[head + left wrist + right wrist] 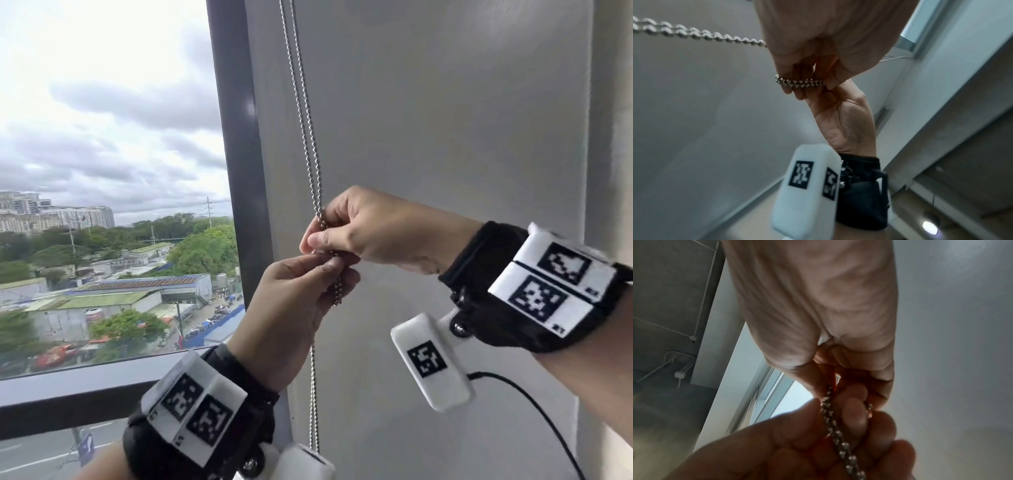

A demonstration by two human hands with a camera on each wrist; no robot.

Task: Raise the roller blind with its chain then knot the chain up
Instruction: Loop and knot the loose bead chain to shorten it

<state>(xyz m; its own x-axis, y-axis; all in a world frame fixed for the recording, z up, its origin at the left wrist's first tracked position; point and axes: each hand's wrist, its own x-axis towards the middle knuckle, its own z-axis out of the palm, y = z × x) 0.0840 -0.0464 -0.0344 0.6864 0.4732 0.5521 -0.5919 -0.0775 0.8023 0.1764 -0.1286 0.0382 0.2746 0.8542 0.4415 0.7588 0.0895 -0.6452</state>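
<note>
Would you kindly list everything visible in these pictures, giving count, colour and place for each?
bead chain: one loop, two silver strands, hanging beside the window frame and passing through both hands
window frame: one, dark grey, upright left of the chain
wall: one, pale grey, behind the chain
window glass: one pane, left, showing cloudy sky, trees and roofs
ceiling light: one, white, lower right of the left wrist view
wrist cameras: two, white with black markers, under the wrists
cable: one, black, trailing from the right camera
left hand: one, below, pinching the chain
right hand: one, above, pinching the chain
</note>
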